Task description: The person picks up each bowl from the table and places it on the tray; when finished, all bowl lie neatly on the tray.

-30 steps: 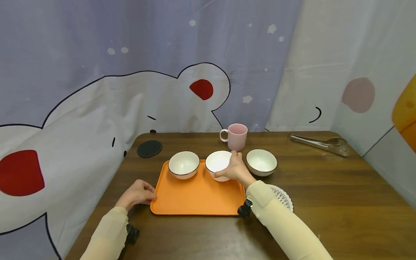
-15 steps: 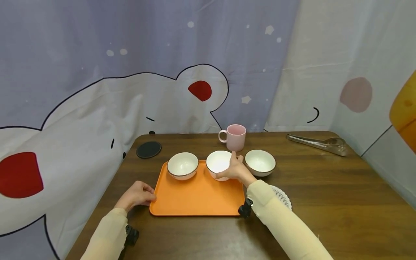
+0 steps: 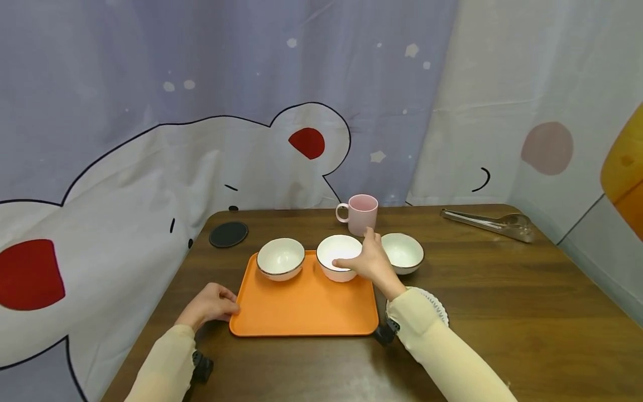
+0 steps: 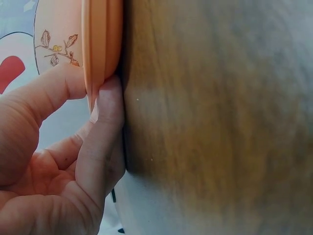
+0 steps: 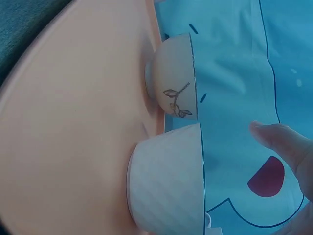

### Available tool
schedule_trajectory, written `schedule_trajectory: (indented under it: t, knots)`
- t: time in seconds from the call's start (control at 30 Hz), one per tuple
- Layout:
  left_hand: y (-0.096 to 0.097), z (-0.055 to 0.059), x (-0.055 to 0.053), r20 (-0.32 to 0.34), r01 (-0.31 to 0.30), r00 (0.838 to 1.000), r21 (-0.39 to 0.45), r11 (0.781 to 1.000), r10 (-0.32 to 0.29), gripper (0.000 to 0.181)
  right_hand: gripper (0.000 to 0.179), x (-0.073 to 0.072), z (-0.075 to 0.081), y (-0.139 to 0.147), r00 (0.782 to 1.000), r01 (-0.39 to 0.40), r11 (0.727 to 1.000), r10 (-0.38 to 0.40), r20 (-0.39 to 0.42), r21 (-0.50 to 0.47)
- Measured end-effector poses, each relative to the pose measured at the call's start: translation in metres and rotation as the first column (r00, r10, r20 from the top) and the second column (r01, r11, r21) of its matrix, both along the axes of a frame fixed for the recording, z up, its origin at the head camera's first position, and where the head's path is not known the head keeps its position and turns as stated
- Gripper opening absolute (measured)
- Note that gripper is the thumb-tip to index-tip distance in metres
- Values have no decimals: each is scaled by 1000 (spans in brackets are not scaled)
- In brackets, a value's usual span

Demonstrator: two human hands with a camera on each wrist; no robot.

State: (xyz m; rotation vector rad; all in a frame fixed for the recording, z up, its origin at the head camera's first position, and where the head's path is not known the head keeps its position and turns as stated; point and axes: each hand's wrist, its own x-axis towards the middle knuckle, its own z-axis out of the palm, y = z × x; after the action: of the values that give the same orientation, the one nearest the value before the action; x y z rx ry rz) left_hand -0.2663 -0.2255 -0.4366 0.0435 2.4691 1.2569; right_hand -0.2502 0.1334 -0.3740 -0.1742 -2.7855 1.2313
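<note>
My left hand [image 3: 211, 306] pinches the left rim of an orange tray [image 3: 303, 315]; in the left wrist view its thumb and fingertips [image 4: 111, 98] meet at the rim. A white bowl [image 3: 335, 274] with textured sides stands upright on the tray's back right part. My right hand [image 3: 374, 261] is just over that bowl's right side, fingers spread and holding nothing. In the right wrist view a gap shows between the thumb [image 5: 279, 139] and the white bowl's rim. Another bowl [image 3: 281, 255], with a twig pattern outside, sits at the tray's back left corner.
A third bowl [image 3: 403, 251] stands right of the tray, partly behind my right hand. Beyond it is a pink mug [image 3: 363, 215]. A black coaster [image 3: 228, 234] lies back left, metal tongs [image 3: 492, 226] back right. My right sleeve partly covers a white openwork plate [image 3: 436, 306].
The right hand has let go of the white bowl and lifted slightly up and to the right. The bowl stays on the tray. My left hand keeps its hold on the rim.
</note>
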Motion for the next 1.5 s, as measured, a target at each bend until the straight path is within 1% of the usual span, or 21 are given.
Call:
schedule_trajectory:
  t: [0.1,0.27,0.4,0.6,0.77,0.93,1.1,1.27,1.3,1.5]
  knots:
    - [0,-1,1,-1,0,1000,5,1000,0,26,115,4,0,2,1000,-4,1000,4,-15,-16]
    - [1,0,2,0,-2,1000,7,1000,2,26,103,13,3,6,999,-12,999,10,-37,-52]
    - [1,0,2,3,-4,1000,-5,1000,4,25,99,21,7,9,999,-30,996,27,-46,-83]
    - [0,1,1,5,-17,1000,-13,1000,17,25,98,32,12,14,997,-55,993,50,-50,-104]
    - [-1,0,1,4,-5,1000,-11,1000,5,25,97,40,15,18,997,-63,994,58,-55,-92]
    - [0,1,1,5,1,1000,-14,1000,-1,26,97,44,17,22,997,-66,993,61,-57,-97]
    - [2,2,1,2,-10,1000,-10,1000,10,25,98,48,18,26,997,-62,992,56,-55,-109]
    - [3,1,0,5,-17,1000,-7,1000,17,26,99,53,21,31,997,-74,989,68,-47,-131]
    - [2,1,0,5,-10,1000,-7,1000,10,26,99,54,22,33,996,-79,988,73,-48,-133]
    - [0,0,-1,9,-6,1000,-3,1000,6,27,98,59,25,44,996,-82,989,79,-27,-127]
